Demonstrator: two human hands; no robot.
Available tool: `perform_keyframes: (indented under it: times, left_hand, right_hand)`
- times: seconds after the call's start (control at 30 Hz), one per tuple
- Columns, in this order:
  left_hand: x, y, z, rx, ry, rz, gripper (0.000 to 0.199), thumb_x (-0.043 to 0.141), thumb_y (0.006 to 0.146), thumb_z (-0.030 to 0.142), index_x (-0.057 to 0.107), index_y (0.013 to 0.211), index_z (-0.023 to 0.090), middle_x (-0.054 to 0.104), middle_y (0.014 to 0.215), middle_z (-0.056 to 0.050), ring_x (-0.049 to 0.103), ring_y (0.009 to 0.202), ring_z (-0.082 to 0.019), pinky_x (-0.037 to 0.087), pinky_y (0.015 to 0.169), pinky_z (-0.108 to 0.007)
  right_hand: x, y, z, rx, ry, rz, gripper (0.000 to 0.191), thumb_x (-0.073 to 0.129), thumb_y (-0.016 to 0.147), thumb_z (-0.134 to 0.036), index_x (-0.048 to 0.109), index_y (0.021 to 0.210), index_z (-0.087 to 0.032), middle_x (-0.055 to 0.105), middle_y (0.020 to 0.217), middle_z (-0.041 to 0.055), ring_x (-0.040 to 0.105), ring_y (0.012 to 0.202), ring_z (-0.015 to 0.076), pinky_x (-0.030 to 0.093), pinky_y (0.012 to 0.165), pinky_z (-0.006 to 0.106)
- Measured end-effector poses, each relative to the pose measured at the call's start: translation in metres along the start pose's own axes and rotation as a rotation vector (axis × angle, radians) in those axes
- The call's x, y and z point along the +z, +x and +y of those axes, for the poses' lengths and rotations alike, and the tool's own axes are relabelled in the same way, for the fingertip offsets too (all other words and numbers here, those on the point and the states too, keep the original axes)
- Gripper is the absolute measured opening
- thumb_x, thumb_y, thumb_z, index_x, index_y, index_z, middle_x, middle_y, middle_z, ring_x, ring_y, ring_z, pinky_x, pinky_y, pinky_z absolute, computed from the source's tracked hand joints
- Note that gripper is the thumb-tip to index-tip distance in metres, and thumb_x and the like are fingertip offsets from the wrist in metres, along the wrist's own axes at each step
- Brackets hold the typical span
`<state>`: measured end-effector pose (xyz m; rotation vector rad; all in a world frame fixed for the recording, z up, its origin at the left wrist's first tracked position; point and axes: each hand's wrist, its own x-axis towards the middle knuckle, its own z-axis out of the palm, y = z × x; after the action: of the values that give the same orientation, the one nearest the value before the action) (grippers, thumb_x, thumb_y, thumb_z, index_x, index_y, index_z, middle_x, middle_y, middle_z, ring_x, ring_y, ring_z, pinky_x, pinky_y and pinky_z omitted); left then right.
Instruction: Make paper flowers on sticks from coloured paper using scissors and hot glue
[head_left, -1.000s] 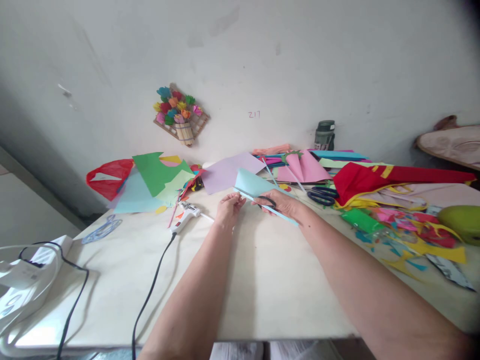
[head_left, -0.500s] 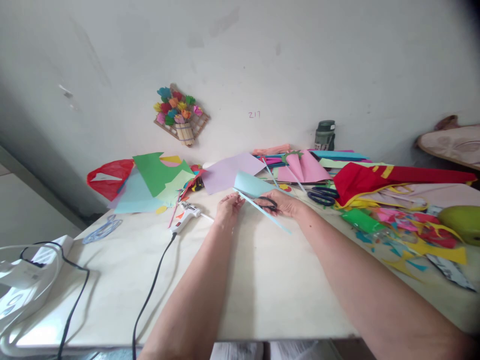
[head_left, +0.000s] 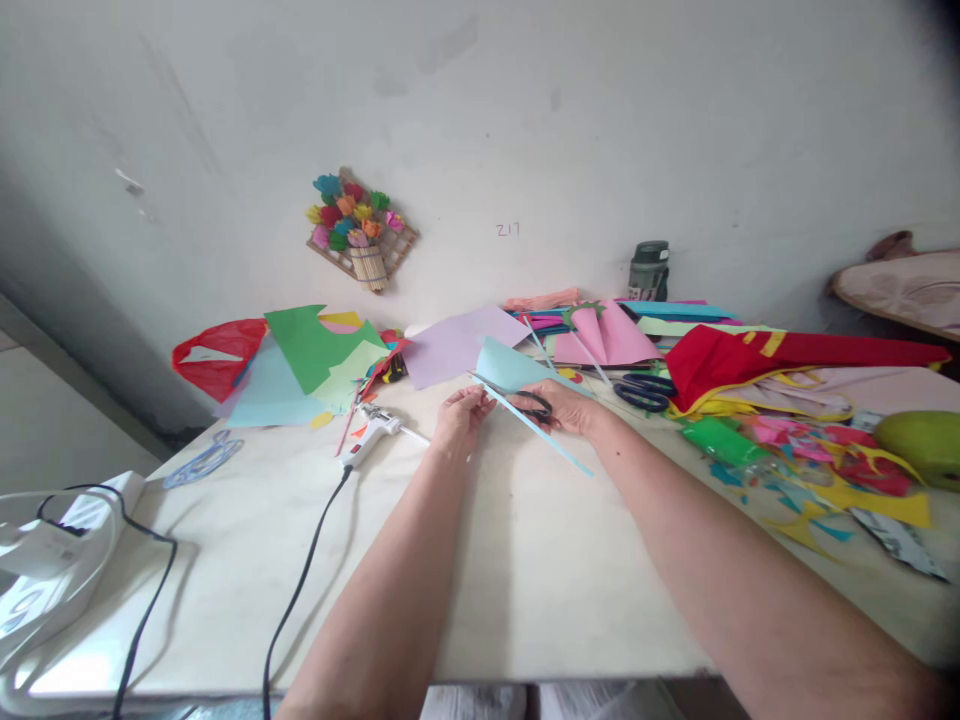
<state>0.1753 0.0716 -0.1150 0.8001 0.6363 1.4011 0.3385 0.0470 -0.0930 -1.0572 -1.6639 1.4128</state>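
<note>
My right hand (head_left: 564,405) grips black-handled scissors (head_left: 534,406), whose blades point left along a light blue paper (head_left: 514,366). Between the fingertips of my left hand (head_left: 463,412) is the left end of that paper, pinched near the blade tips. A narrow light blue strip (head_left: 553,445) slants down to the right from my left fingertips, passing in front of the scissors. The curled wider part of the paper stands above and behind the blades.
A white glue gun (head_left: 373,436) with a black cord lies left of my left arm. Coloured papers (head_left: 304,345), a red bag (head_left: 217,358), dark blue scissors (head_left: 645,391) and scraps (head_left: 814,500) lie around. A power strip (head_left: 105,510) sits far left.
The narrow strip's free end has moved a little right and down. The wider blue paper and my left hand have shifted slightly right; both hands keep their hold.
</note>
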Motion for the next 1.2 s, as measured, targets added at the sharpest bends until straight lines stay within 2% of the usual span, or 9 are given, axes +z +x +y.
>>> perform_keyframes:
  times: [0.43,0.63,0.73,1.2]
  left_hand:
    - [-0.0001,-0.0001,0.0005,-0.006,-0.007,0.006,0.011,0.063,0.063,0.008,0.053,0.058,0.011,0.052,0.053,0.001,0.051,0.050,-0.006,0.048,0.067,-0.025]
    - [0.0005,-0.0009,0.0007,-0.011,0.000,0.010,0.011,0.060,0.064,0.007,0.053,0.057,0.010,0.053,0.052,0.000,0.052,0.051,-0.007,0.048,0.067,-0.025]
    - [-0.0004,-0.0003,0.0000,-0.010,-0.008,0.005,0.011,0.061,0.064,0.007,0.052,0.057,0.010,0.053,0.052,0.000,0.052,0.051,-0.007,0.048,0.066,-0.024]
    - [-0.0015,0.0014,0.0005,-0.021,-0.017,0.009,0.009,0.059,0.064,0.006,0.053,0.058,0.010,0.053,0.052,0.000,0.052,0.050,-0.007,0.049,0.065,-0.024]
  right_hand:
    - [0.0049,-0.0021,-0.0040,-0.034,0.007,0.035,0.040,0.063,0.059,-0.048,0.039,0.051,-0.017,0.034,0.039,-0.0087,0.028,0.034,0.0036,0.019,0.033,0.020]
    - [0.0058,-0.0003,-0.0032,0.025,0.034,0.019,0.035,0.062,0.060,-0.047,0.051,0.065,-0.015,0.042,0.041,-0.0074,0.034,0.034,0.0053,0.021,0.036,0.021]
    - [0.0047,0.0009,-0.0009,0.025,0.028,0.015,0.036,0.062,0.060,-0.048,0.054,0.070,-0.013,0.041,0.041,-0.0077,0.033,0.035,0.0054,0.021,0.036,0.021]
    - [0.0021,0.0038,0.0042,0.010,0.026,0.014,0.032,0.062,0.061,-0.044,0.052,0.066,-0.014,0.037,0.043,-0.0084,0.028,0.037,0.0042,0.016,0.038,0.020]
